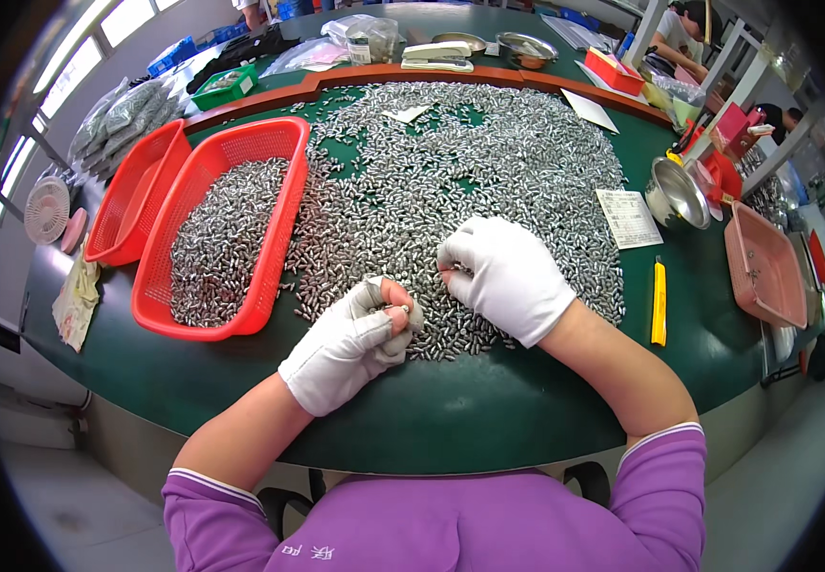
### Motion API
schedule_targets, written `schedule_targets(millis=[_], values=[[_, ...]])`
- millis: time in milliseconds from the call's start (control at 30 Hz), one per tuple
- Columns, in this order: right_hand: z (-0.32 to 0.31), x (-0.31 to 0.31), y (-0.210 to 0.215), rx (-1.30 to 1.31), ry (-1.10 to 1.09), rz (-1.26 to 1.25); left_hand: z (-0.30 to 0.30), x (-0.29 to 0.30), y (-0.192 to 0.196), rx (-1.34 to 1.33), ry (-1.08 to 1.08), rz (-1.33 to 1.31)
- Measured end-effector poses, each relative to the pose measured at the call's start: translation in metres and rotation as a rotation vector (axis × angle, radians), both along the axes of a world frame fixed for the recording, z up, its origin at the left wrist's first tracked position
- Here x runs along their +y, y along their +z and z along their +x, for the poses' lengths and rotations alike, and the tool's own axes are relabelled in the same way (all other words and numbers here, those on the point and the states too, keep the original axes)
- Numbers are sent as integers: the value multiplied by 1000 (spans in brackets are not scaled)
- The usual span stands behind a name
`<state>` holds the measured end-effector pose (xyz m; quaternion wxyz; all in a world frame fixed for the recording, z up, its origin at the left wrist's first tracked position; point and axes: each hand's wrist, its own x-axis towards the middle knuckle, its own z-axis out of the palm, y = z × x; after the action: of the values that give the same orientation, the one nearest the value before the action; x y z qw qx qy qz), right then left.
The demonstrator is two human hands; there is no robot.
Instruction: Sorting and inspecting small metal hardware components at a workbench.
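Observation:
A wide heap of small silvery metal parts [451,172] covers the green table [489,410]. My left hand [350,343], in a white glove with bare fingertips, is curled shut at the heap's near edge, pinching some of the small parts. My right hand [506,275], also in a white glove, rests on the heap just to the right, its fingers bent down among the parts. A red plastic basket [274,238] to the left holds many more of the same parts.
A second, empty red basket [131,195] lies left of the first. At the right are a yellow utility knife [659,303], a paper slip [628,217], a steel bowl [675,195] and a pink tray [765,267]. Bags, bowls and boxes line the far edge.

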<state>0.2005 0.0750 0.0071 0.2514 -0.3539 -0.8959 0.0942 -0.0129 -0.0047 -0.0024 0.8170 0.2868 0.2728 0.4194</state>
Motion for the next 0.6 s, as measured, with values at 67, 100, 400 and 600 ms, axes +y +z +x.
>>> schedule_targets(millis=[67,100,400,600], values=[[-4,-7,15,204,67,-120,-2,-1,0,-7,-1,0],[-6,-13,23,290,123,-222,-2,0,-1,-16,-9,1],[-11,-27,21,453,303,-395,0,-1,-1,-75,-40,7],[-10,-23,29,262,309,-81,2,0,2,36,35,-7]])
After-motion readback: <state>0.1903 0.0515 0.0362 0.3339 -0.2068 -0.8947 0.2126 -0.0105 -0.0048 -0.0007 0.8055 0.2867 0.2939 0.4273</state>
